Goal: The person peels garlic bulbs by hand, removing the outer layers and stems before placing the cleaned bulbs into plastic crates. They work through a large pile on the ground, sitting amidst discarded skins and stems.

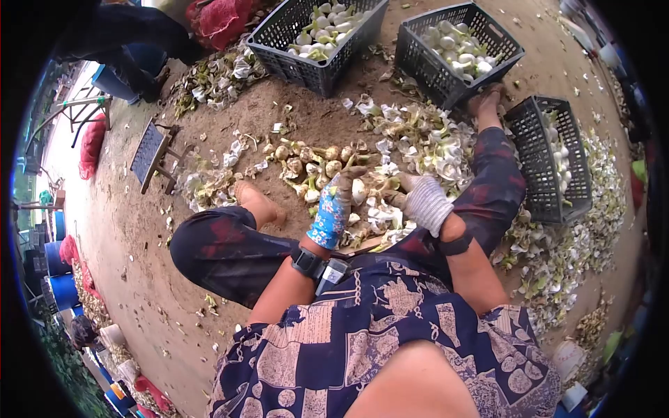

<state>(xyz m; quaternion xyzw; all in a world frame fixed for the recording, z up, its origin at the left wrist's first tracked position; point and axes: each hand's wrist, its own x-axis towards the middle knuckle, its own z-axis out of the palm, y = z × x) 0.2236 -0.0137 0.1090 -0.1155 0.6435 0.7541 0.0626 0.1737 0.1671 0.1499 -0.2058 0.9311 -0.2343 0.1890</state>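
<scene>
My left hand, in a blue floral glove with a soiled fingertip area, is closed around or against a whitish bulb at the near edge of a pile of unpeeled bulbs. Just right of it, my right hand wears a grey-white knit glove with brown fingers. Its fingers are bent together, and what they hold, if anything, is too small to make out. Loose white peelings lie beneath and between both hands.
Black crates of white bulbs stand at the top centre, top right and right. Peel heaps cover the ground beside my legs. A small stool stands at left. Another person's dark-clothed legs show at the upper left.
</scene>
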